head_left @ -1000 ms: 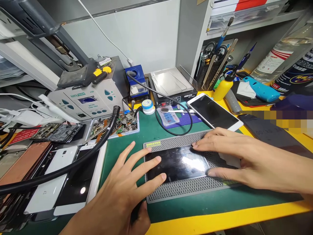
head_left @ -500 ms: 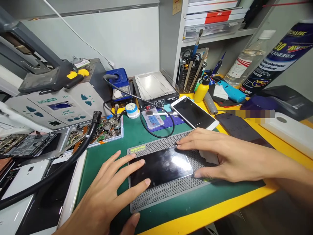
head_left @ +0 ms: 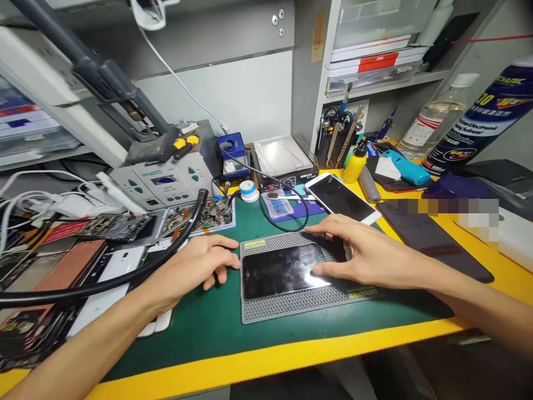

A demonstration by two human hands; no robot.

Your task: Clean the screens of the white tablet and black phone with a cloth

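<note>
A phone with a glossy black screen (head_left: 277, 272) lies flat on a grey honeycomb mat (head_left: 266, 313). At the screen's right end is my right hand (head_left: 362, 253), its thumb on the glass near the lower right corner. The fingers of that hand arch over the mat beyond the upper right corner, apart from the thumb, and what lies under the palm is mostly hidden. My left hand (head_left: 204, 258) is beside the mat's left edge with nothing in it. Its fingers are loosely bent and apart, the fingertips close to the mat's edge.
A green work mat (head_left: 200, 333) covers the yellow-edged bench (head_left: 258, 369). Behind stand a heating plate (head_left: 285, 155), a yellow bottle (head_left: 355, 164) and a white phone (head_left: 341, 197). A black hose (head_left: 137, 275) crosses several phones at left; a dark phone (head_left: 437, 239) lies right.
My left hand has lifted off the left part of the screen and drawn back beside the mat. My right thumb has moved onto the glass. The view has shifted, showing more at left.
</note>
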